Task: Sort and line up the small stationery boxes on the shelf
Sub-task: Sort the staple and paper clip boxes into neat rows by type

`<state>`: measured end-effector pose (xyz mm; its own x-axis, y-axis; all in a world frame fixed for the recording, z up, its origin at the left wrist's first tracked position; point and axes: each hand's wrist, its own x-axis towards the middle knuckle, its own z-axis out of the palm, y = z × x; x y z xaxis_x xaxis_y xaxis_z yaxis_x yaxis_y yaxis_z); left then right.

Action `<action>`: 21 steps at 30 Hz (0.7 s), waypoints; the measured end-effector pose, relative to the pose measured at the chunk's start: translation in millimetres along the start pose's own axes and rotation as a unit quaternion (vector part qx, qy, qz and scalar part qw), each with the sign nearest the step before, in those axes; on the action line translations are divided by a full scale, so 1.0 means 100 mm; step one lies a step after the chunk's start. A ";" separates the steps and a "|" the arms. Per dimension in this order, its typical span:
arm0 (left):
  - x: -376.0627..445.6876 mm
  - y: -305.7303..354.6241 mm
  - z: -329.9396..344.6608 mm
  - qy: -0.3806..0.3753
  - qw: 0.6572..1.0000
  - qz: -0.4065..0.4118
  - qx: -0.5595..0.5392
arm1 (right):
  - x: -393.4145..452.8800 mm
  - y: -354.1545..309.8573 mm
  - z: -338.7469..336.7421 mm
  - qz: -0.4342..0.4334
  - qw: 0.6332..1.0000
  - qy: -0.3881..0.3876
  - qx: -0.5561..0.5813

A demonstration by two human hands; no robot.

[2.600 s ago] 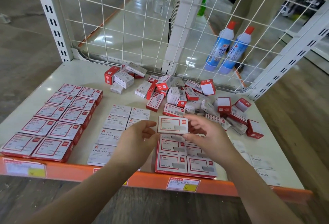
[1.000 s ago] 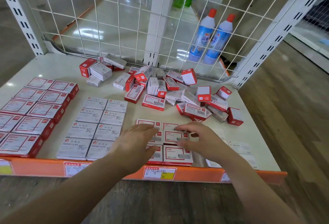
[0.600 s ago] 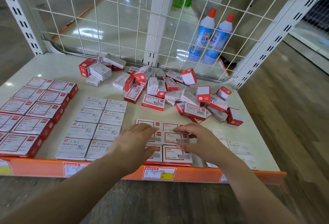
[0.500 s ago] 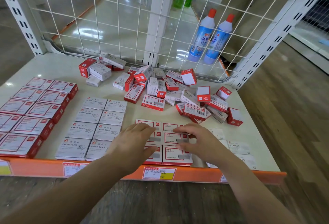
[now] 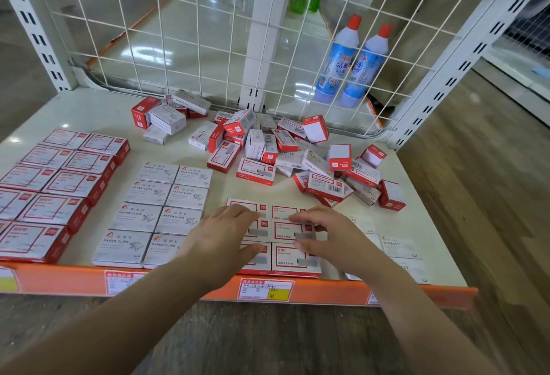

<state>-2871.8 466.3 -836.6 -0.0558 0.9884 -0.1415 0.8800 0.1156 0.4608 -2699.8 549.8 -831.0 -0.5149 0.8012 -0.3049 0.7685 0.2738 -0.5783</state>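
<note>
On the cream shelf (image 5: pixel 98 112), a block of red-and-white staple boxes (image 5: pixel 293 258) lies in two columns near the front edge. My left hand (image 5: pixel 221 233) rests flat on the left column, fingers straight. My right hand (image 5: pixel 323 236) lies on the right column with spread fingers touching the box tops. Left of them sits a grid of grey paper clip boxes (image 5: pixel 157 213). Farther left are rows of larger red boxes (image 5: pixel 56 184). A loose heap of mixed red and grey boxes (image 5: pixel 268 148) fills the back middle of the shelf.
White staples boxes (image 5: pixel 398 248) lie in a column at the front right, partly behind my right wrist. A wire mesh panel (image 5: pixel 166 32) closes the back. Two blue bottles (image 5: pixel 351 62) stand beyond it. The orange front lip (image 5: pixel 327 288) carries price labels.
I set the red-and-white box I held with both hands down into the block. Both hands now lie on the boxes and have shifted only slightly in the last second.
</note>
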 end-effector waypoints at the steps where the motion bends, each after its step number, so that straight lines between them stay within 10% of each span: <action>1: 0.00 0.00 0.00 0.001 1.000 -0.001 -0.001 | 0.00 0.00 0.00 0.000 1.000 0.000 -0.002; 21: 0.17 0.26 -0.03 -0.021 0.990 0.105 0.094 | 0.30 0.34 -0.20 0.076 0.968 0.234 -0.053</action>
<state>-2850.6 486.1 -824.6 0.1534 0.9833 -0.0978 0.9427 -0.1160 0.3129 -2681.9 594.0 -845.1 -0.1840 0.9829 0.0092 0.8692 0.1671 -0.4655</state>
